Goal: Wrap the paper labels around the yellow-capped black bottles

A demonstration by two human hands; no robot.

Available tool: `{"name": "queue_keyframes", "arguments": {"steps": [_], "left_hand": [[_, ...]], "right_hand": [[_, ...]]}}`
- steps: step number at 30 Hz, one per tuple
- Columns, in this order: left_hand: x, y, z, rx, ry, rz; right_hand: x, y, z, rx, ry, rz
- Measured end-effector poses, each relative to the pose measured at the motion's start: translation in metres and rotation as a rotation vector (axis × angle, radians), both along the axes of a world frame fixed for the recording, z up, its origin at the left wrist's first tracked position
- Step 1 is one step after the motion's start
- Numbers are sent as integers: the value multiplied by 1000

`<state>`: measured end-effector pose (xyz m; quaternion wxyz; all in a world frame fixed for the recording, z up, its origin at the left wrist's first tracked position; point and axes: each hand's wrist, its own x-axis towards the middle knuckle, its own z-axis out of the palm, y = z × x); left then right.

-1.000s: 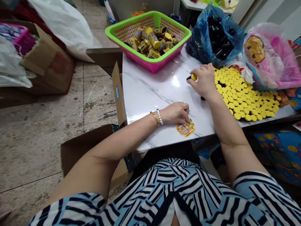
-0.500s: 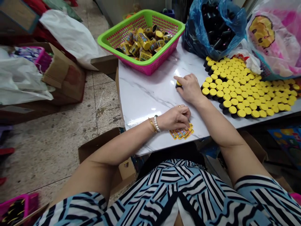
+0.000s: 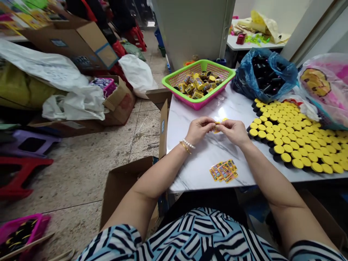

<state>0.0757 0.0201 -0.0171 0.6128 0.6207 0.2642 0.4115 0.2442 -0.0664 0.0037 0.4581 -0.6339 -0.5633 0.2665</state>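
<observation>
The left hand point(image 3: 199, 130) and right hand point(image 3: 233, 132) hold their fingers point(image 3: 210, 121) closed on a small yellow item point(image 3: 218, 127), mostly hidden, above the glossy white marble-patterned table point(image 3: 195, 170), where a slipped grip could send it rolling into the neat rows of yellow-capped black bottles point(image 3: 293, 145).

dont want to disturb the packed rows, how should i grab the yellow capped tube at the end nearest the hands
Probably best to come from the open left side, over the bare white tabletop, and pinch the black body just under the cap of the yellow-capped black tube. Its neighbours crowd the other sides, while this side leaves room for fingers.
</observation>
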Motion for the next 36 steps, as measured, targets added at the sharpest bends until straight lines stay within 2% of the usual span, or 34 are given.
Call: {"name": "queue_keyframes", "arguments": {"steps": [3, 7, 9, 16, 20, 23, 27, 32, 36], "left_hand": [[-3, -5, 7, 12, -52, -36], [-7, -16, 16, 37, -113, 209], [-8, -22, 19, 50, -79, 270], [-10, -36, 26, 23, -48, 245], [-10, -39, 26, 94, -23, 286], [-11, -37, 24, 125, -29, 307], [-12, -32, 26, 73, -45, 334], [-12, -29, 26, 3, -38, 262], [-11, -24, 19, 36, -33, 284]], "right_hand": [[-6, 2, -4, 50, 126, 9], [-11, 2, 0, 173, 194, -148], [-15, 1, 2, 213, 208, -188], [-24, 1, -1, 295, 195, -198], [-22, 2, -2, 312, 159, -226], [-22, 1, -2, 306, 123, -184], [-23, 2, -6, 317, 92, -120], [-23, 3, -8, 331, 98, -65], [-27, 2, -8, 367, -46, -58]]}}
